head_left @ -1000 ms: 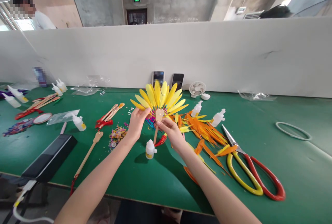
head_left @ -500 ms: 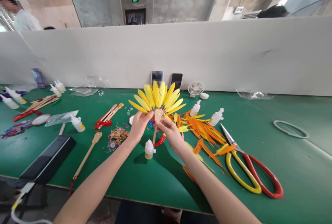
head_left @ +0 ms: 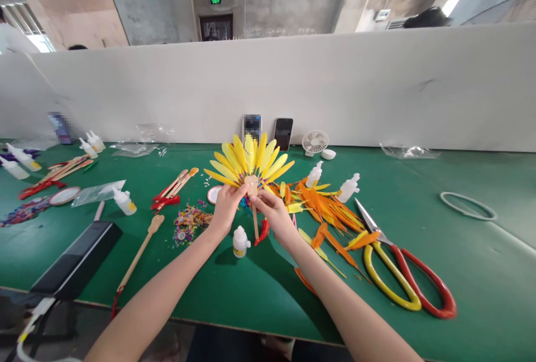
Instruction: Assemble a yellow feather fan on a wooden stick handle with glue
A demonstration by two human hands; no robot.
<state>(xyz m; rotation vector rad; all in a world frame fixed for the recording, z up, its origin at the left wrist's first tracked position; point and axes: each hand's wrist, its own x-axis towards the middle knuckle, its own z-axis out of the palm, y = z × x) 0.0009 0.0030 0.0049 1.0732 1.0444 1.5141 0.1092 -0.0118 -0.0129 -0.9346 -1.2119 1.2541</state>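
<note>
Above green counter [head_left: 251, 295], held yellow feather fan [head_left: 247, 161], pinched with left hand [head_left: 226, 205], gripped at stick [head_left: 254, 223] with right hand [head_left: 274, 211]; glue bottle [head_left: 240, 241] below.

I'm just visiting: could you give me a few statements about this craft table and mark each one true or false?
1. The left hand and the right hand both hold the yellow feather fan above the green table. True.
2. The big scissors lie left of the hands. False: they lie to the right.
3. A small white bottle stands on the table near the hands. True.
4. The loose feathers beside the right hand are blue. False: they are orange and yellow.
5. A small white desk fan stands by the partition. True.
</note>
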